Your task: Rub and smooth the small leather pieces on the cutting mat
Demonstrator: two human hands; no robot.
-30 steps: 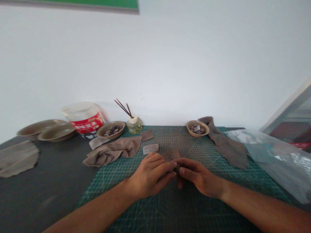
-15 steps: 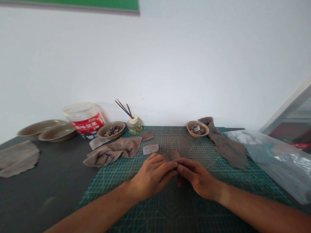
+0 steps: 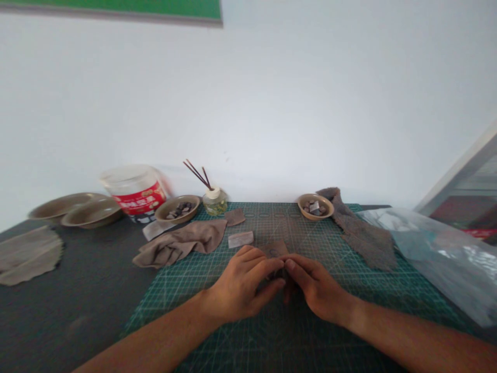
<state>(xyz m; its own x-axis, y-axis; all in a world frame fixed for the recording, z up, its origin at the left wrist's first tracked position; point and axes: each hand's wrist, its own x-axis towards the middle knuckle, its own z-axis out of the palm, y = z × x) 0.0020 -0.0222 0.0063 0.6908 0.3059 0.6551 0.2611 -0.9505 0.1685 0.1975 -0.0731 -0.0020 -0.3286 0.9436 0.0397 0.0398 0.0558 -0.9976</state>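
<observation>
Over the middle of the cutting mat, my left hand and my right hand meet at the fingertips. Right thumb and forefinger pinch a small dark thing, mostly hidden by the fingers and too small to name. The left forefinger reaches the same spot, its thumb a little lower with a narrow dark gap between; the other left fingers are curled. Just behind the hands lies a brown square piece of cloth with a dark curved mark on it. A pale rectangular piece rests farther left on the mat.
The green cutting mat covers the dark table. Bowls of small stone-like pieces stand at left and right. A crumpled brown cloth, a reed diffuser, a red-labelled tub, a grey cloth and a plastic bag lie around.
My left thumb has dropped slightly away from its forefinger, widening the gap between them. My right hand stays nearly in place, its fingertips still pinched. The surrounding things have not moved.
</observation>
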